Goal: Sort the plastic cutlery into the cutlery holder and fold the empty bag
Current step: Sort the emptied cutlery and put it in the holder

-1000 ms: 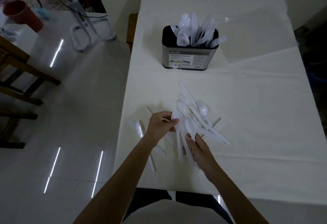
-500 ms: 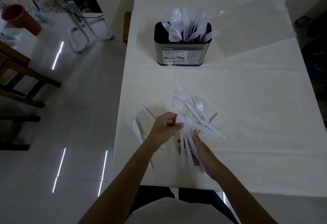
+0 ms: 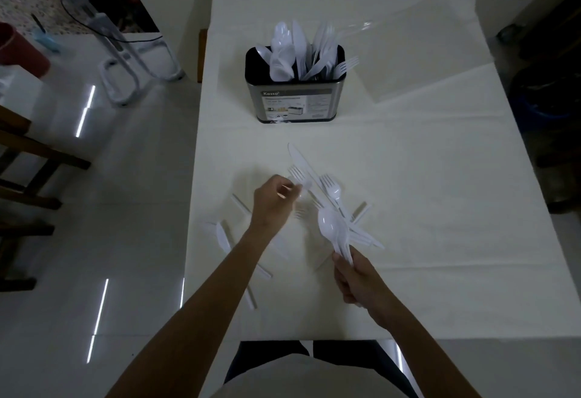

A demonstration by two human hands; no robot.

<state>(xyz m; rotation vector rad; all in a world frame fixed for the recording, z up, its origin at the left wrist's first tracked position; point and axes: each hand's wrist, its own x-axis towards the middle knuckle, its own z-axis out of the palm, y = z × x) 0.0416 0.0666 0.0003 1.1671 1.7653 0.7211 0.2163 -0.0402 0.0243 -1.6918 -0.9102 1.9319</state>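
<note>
The right hand [image 3: 358, 281] grips a bunch of spoons [image 3: 332, 228] by the handles, with the bowls pointing up and away, above the near edge of the pile [image 3: 333, 196] of loose forks and knives on the table [image 3: 440, 209]. The left hand [image 3: 273, 202] hovers at the pile's left side with its fingers curled and the tips just beside a fork [image 3: 297, 174]. Blur hides whether it pinches anything. Two knives [image 3: 223, 237] lie apart, left of the left forearm. The holder [image 3: 295, 99] stands well beyond both hands, already stuffed with cutlery. The clear bag [image 3: 418, 52] lies flat to its right.
</note>
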